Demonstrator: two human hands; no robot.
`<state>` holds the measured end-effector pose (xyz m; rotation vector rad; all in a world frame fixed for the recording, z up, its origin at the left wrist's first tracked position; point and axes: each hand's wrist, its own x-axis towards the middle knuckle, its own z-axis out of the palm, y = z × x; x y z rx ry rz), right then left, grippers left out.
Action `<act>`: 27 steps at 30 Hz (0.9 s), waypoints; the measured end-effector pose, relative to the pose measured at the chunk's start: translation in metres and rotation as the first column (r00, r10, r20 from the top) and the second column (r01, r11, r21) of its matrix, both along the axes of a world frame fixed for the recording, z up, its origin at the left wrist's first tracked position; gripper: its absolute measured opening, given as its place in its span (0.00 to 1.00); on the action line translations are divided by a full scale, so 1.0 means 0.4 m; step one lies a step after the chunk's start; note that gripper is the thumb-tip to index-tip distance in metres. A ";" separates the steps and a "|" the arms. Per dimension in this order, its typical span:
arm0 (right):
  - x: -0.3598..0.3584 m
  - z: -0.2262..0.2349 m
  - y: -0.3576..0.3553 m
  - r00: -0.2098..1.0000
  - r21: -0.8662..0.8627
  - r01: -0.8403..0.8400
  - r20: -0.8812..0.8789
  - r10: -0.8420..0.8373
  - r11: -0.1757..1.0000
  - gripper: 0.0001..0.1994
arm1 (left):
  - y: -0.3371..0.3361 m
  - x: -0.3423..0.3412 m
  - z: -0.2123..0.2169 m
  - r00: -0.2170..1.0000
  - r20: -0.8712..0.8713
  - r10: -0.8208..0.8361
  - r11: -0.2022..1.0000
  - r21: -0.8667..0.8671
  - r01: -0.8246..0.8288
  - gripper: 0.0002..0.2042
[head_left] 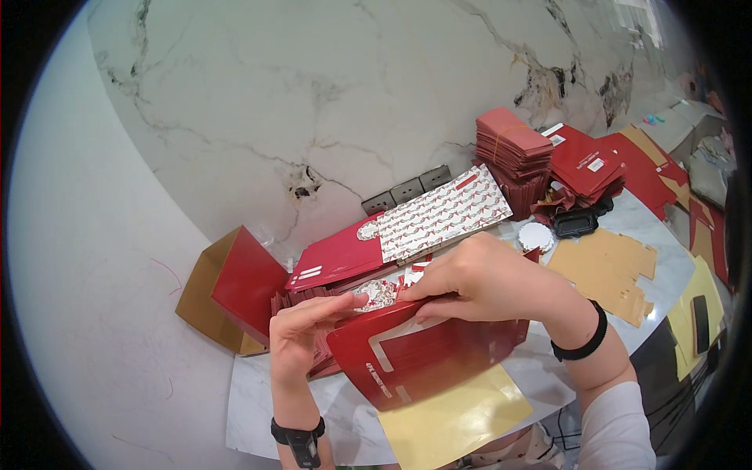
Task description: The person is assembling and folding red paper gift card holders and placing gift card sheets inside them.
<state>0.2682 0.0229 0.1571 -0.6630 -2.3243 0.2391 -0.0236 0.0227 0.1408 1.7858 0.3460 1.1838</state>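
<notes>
A flat red cardboard box (439, 352) with pale printing on its face tilts between my two hands over the table. My right hand (474, 278) pinches its upper edge, thumb on the near side and fingers curled behind. At the upper left corner, my left hand (298, 333) lies against the box, its fingers stretched together along the top edge; its thumb is hidden. White patterned paper with red marks and a rounded tab (377, 296) shows just behind the edge, close to my left fingertips. Below the box lies a yellow sheet (450, 423).
Behind are a patterned white panel (446, 213), a red folder-like sheet (337, 254) and stacked red sleeves (513, 149). An open red-and-brown box (243, 290) stands left. Right are a white round stack (536, 237), a black tray (576, 223), brown cardboard (601, 270) and a phone (699, 323).
</notes>
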 end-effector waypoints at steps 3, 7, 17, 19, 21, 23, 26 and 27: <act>-0.010 -0.009 0.008 1.000 0.021 0.024 -0.003 -0.024 0.999 0.12 | -0.011 0.024 0.007 0.974 -0.123 0.191 0.975 0.138 -0.174 0.27; -0.012 -0.020 0.018 0.999 0.024 0.020 -0.037 -0.019 1.000 0.13 | -0.011 0.030 0.007 0.836 -0.314 0.450 0.882 0.301 -0.361 0.14; 0.056 0.025 0.016 0.994 -0.107 0.029 -0.104 -0.040 0.994 0.10 | -0.011 0.003 0.005 0.854 -0.089 0.512 0.856 0.134 -0.499 0.06; 0.051 0.025 0.014 0.994 -0.122 0.015 -0.109 -0.029 0.992 0.09 | -0.005 0.000 -0.002 0.887 0.011 0.462 0.887 0.026 -0.462 0.04; 0.041 0.028 0.011 0.993 -0.133 -0.006 -0.114 -0.009 0.991 0.08 | -0.011 -0.002 0.003 0.879 0.053 0.473 0.881 -0.021 -0.473 0.04; 0.040 0.019 0.021 0.984 -0.116 -0.044 -0.175 0.024 0.992 0.07 | -0.006 0.001 0.008 0.879 0.105 0.465 0.885 -0.044 -0.463 0.04; 0.057 0.026 0.024 0.977 -0.170 0.027 -0.206 -0.062 0.985 0.07 | -0.001 0.002 0.012 0.866 0.149 0.477 0.879 -0.075 -0.472 0.05; 0.061 0.024 0.027 0.977 -0.170 0.030 -0.205 -0.065 0.985 0.07 | 0.001 0.003 0.013 0.856 0.192 0.479 0.878 -0.114 -0.465 0.06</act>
